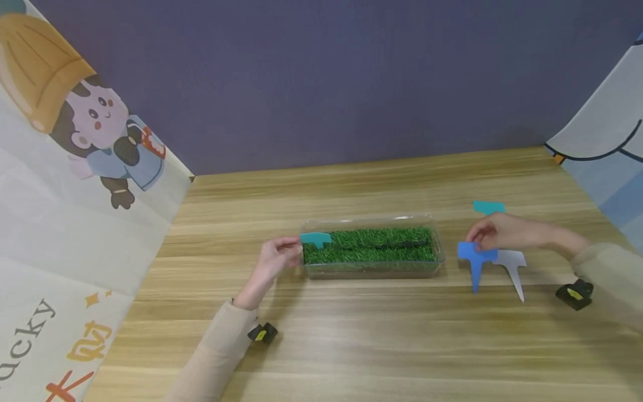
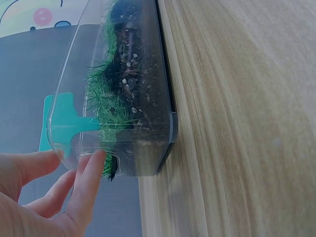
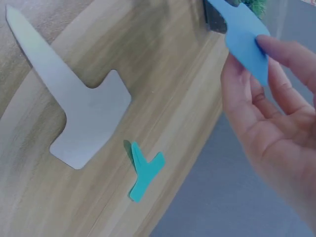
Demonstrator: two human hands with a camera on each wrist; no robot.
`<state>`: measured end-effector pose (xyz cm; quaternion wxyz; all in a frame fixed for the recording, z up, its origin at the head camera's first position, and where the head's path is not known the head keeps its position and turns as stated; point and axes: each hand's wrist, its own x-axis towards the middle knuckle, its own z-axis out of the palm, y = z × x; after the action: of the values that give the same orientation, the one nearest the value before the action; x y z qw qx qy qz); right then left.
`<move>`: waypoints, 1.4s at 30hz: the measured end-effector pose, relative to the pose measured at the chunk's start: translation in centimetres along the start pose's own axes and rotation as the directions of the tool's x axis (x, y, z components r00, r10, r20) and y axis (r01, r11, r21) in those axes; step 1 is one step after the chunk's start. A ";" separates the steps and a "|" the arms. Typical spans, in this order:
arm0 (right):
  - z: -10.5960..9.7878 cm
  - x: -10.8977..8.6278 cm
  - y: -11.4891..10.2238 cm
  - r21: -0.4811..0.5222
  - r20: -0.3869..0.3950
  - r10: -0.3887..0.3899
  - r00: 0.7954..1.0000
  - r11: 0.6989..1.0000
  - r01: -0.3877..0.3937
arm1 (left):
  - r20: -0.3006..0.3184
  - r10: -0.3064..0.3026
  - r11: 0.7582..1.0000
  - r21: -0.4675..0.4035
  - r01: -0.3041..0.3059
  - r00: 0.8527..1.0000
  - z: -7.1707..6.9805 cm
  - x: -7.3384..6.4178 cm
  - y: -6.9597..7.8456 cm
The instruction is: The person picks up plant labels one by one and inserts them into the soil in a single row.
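My right hand point(image 1: 494, 231) pinches a blue T-shaped plant label point(image 1: 476, 254) between thumb and fingers, its pointed stem hanging down in the head view. Below that hand, a white plant label point(image 3: 91, 116) lies on the table, and a teal plant label point(image 3: 144, 173) lies farther back. At the clear plastic planter box point(image 1: 372, 273), the fingertips of my left hand point(image 1: 275, 259) rest against the left end, thumb at the rim. Another teal plant label point(image 2: 66, 121) stands upright in the green grass point(image 2: 111, 101) at that end, its stem's lower part hidden.
Dark soil with pale bits point(image 2: 136, 79) shows through the box wall. The wooden table point(image 1: 372, 346) extends around the box. A dark blue-grey panel point(image 1: 351, 84) rises behind, and cartoon-printed sheets point(image 1: 60, 223) flank the left and right sides.
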<state>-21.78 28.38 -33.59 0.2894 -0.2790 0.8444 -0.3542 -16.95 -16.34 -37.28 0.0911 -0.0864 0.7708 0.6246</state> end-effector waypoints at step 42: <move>-1.5 0.2 -8.8 -0.169 -0.299 -0.174 0.938 0.977 0.128 | -0.008 -0.011 1.000 -0.024 0.010 1.000 0.1 0.1 -0.1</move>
<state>-20.62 23.65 -26.10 0.1028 -0.3041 0.8792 -0.3520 -17.00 -16.29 -37.46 0.0902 -0.0941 0.7630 0.6331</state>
